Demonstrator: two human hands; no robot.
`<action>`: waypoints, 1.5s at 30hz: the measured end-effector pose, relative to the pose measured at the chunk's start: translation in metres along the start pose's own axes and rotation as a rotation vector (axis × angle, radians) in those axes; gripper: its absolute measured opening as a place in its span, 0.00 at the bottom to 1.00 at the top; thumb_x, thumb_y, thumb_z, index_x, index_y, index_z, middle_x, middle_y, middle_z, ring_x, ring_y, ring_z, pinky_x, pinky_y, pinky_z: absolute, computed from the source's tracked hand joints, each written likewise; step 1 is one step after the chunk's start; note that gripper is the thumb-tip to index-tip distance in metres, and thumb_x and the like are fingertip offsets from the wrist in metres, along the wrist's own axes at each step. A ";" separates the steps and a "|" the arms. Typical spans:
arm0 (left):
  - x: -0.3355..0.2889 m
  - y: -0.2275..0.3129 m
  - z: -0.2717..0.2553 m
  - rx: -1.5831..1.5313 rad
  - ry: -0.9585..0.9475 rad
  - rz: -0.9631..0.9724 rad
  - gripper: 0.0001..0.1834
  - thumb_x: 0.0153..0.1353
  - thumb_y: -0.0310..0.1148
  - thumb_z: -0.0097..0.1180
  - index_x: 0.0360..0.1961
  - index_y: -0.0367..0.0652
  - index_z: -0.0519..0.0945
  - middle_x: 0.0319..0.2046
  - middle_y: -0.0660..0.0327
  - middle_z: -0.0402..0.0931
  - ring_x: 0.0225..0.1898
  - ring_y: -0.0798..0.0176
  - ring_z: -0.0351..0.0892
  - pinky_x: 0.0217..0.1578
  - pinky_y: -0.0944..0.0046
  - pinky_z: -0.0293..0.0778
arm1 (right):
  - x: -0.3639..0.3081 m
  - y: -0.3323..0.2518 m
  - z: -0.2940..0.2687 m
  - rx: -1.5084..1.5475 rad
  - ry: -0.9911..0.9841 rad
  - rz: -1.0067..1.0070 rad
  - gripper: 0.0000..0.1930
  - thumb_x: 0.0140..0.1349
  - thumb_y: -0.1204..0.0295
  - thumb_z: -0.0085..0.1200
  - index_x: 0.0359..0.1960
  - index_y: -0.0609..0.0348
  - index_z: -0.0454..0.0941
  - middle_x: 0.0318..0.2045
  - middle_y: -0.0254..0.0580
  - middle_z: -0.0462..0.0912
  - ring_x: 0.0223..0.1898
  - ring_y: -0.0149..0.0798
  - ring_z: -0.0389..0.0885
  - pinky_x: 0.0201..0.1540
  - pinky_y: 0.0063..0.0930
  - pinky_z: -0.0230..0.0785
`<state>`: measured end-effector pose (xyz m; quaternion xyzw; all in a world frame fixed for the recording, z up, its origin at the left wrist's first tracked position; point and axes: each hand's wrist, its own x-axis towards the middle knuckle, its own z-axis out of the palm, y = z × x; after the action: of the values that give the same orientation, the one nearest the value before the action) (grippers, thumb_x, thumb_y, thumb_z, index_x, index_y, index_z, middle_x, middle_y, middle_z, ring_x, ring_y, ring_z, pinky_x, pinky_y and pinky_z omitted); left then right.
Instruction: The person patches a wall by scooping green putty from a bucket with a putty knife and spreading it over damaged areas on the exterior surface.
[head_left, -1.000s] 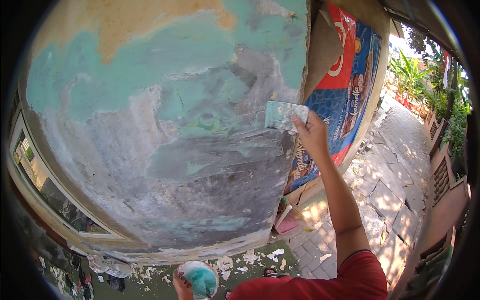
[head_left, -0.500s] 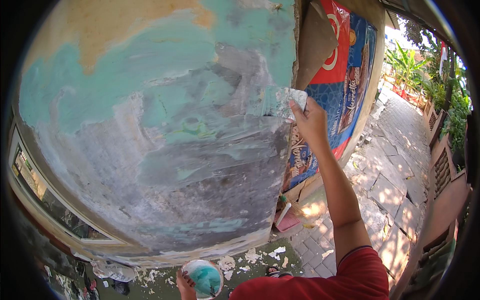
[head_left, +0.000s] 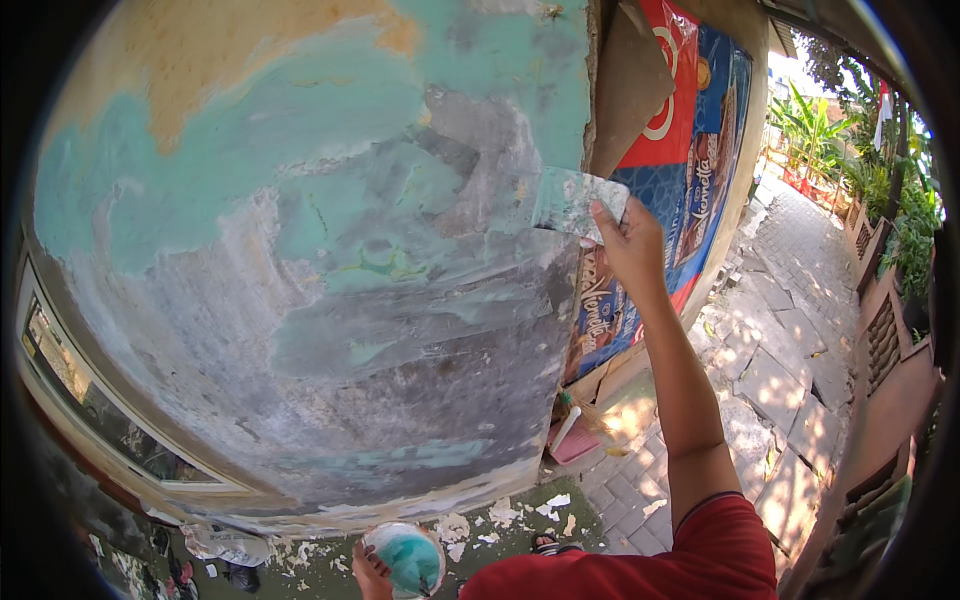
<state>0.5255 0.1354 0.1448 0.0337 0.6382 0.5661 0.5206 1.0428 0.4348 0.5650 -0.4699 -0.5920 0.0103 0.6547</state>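
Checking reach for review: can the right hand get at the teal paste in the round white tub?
Probably yes: the left hand holds the tub low, the teal paste uncovered, though the right hand grips a flat smeared scraper up by the patchy wall.

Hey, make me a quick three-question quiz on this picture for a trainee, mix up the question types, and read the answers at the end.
1. Multiple choice: what does the right hand hold?
a) a paint roller
b) a flat scraper
c) a hammer
2. True or false: the left hand is at the left side of the tub as the picture shows it.
3. Fill in the missing word: the paste in the tub is ____ in colour.

Key: 1: b. 2: true. 3: blue-green.
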 end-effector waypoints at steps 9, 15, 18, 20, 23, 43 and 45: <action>0.001 -0.002 -0.004 -0.002 -0.021 -0.005 0.25 0.67 0.29 0.42 0.65 0.46 0.57 0.52 0.58 0.61 0.49 0.61 0.61 0.49 0.61 0.61 | 0.001 -0.053 0.015 0.275 -0.197 0.141 0.15 0.67 0.67 0.57 0.45 0.68 0.77 0.27 0.37 0.84 0.25 0.23 0.78 0.23 0.21 0.70; -0.004 -0.011 -0.036 -0.130 -0.101 0.003 0.29 0.69 0.24 0.40 0.71 0.46 0.54 0.59 0.55 0.63 0.56 0.58 0.65 0.56 0.59 0.64 | -0.020 -0.040 -0.023 0.383 -0.032 0.237 0.11 0.66 0.69 0.57 0.43 0.66 0.80 0.33 0.41 0.85 0.31 0.22 0.80 0.28 0.20 0.72; -0.051 -0.006 -0.003 0.211 -0.164 0.223 0.29 0.73 0.36 0.39 0.73 0.48 0.52 0.62 0.55 0.61 0.59 0.57 0.63 0.60 0.58 0.61 | -0.027 -0.046 -0.037 0.328 0.029 -0.082 0.10 0.66 0.71 0.57 0.43 0.67 0.80 0.38 0.44 0.85 0.35 0.24 0.82 0.35 0.22 0.75; -0.062 0.005 0.006 0.144 -0.146 0.159 0.30 0.74 0.41 0.38 0.73 0.48 0.50 0.63 0.55 0.60 0.61 0.55 0.62 0.61 0.58 0.60 | -0.029 -0.061 -0.039 -0.157 0.061 -0.435 0.11 0.60 0.77 0.59 0.44 0.67 0.81 0.43 0.43 0.84 0.45 0.37 0.84 0.47 0.30 0.77; -0.047 0.002 0.003 0.134 -0.162 0.152 0.31 0.73 0.40 0.40 0.74 0.48 0.49 0.65 0.54 0.59 0.62 0.54 0.61 0.61 0.58 0.60 | -0.017 -0.070 -0.005 -0.258 0.138 -1.004 0.15 0.54 0.79 0.59 0.46 0.64 0.82 0.48 0.42 0.83 0.53 0.43 0.80 0.54 0.34 0.75; -0.039 -0.002 0.024 0.061 -0.104 0.024 0.28 0.67 0.48 0.48 0.60 0.45 0.57 0.48 0.59 0.55 0.45 0.60 0.58 0.44 0.60 0.58 | -0.017 -0.035 -0.014 -0.521 -0.095 -1.282 0.17 0.60 0.74 0.49 0.50 0.60 0.79 0.56 0.39 0.78 0.64 0.43 0.71 0.67 0.37 0.63; -0.002 -0.013 0.004 0.041 -0.021 0.008 0.24 0.64 0.52 0.50 0.48 0.45 0.63 0.31 0.65 0.52 0.29 0.66 0.52 0.30 0.63 0.51 | -0.014 -0.059 0.008 -0.505 -0.112 -1.268 0.18 0.60 0.74 0.49 0.51 0.60 0.79 0.57 0.39 0.78 0.64 0.43 0.71 0.68 0.37 0.62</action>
<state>0.5364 0.1320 0.1372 0.0528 0.6441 0.5547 0.5241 1.0006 0.3987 0.5903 -0.1695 -0.7701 -0.4891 0.3728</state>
